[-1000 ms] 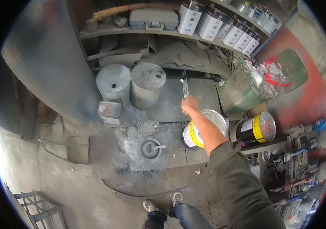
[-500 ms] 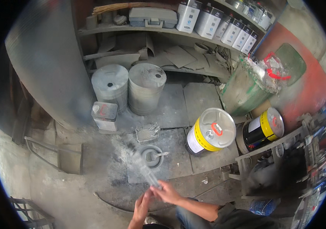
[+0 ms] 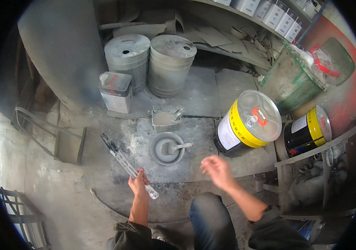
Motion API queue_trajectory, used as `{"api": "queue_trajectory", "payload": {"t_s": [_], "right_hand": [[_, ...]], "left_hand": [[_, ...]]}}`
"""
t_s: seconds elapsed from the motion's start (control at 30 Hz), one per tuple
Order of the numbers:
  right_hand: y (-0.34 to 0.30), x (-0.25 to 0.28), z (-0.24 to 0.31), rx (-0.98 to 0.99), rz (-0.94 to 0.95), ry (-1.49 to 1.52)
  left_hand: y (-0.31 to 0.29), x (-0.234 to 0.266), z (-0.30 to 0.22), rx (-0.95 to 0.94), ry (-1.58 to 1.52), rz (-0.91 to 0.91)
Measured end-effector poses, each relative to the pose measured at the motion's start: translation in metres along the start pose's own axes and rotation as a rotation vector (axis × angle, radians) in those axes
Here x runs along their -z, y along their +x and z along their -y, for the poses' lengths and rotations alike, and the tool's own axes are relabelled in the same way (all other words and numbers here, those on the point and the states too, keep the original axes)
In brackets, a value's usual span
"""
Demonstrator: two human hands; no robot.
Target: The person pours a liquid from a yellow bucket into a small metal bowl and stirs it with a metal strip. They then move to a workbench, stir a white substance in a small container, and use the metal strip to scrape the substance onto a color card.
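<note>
Closest to me, my left hand is closed around a slotted metal tool, gripped near its lower end, the length slanting up and away past the left edge of the grey floor slab. So much weight beyond the fist could, I judge, let it tip or swing if my hold slackens, and a swing to the right would knock the bowl. My right hand shows blurred above the slab's near right corner, fingers part-curled; I can't tell whether it pinches anything. A careless sweep there could strike the yellow-banded drum, just past the right edge, whose capped lid hides its contents. Left of the slab's middle, the bowl holds grey residue and a tool whose handle overhangs the rim, easily snagged. At the far edge, a small tray carries crusted grey matter. Beyond stand a capped canister and two grey drums with dark holes in their tops, insides unseen; farther right, a green bin brims with rubbish.
</note>
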State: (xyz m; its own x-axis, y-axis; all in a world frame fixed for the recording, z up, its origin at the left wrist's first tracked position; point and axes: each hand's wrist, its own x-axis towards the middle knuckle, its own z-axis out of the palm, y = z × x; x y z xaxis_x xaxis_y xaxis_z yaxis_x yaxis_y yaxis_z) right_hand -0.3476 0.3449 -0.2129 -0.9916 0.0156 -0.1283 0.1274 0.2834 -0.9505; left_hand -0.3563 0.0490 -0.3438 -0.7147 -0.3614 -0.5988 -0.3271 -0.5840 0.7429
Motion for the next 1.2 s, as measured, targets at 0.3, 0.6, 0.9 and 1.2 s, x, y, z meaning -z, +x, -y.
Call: {"api": "queue_trajectory", "payload": {"t_s": [0.3,0.6,0.9,1.2], "right_hand": [[0.073,0.228,0.023,0.391,-0.721,-0.68],[0.147,0.241,0.024,-0.016,-0.438,-0.958],[0.155,0.227,0.002,-0.089,-0.528,-0.779],[0.115,0.227,0.008,-0.177,-0.503,-0.515]], "left_hand": [[0.049,-0.039,0.09,-0.097,0.081,-0.069],[0.122,-0.06,0.14,-0.055,0.139,-0.132],[0.123,-0.054,0.129,-0.107,0.223,-0.126],[0.118,-0.056,0.13,-0.113,0.411,-0.203]]}}
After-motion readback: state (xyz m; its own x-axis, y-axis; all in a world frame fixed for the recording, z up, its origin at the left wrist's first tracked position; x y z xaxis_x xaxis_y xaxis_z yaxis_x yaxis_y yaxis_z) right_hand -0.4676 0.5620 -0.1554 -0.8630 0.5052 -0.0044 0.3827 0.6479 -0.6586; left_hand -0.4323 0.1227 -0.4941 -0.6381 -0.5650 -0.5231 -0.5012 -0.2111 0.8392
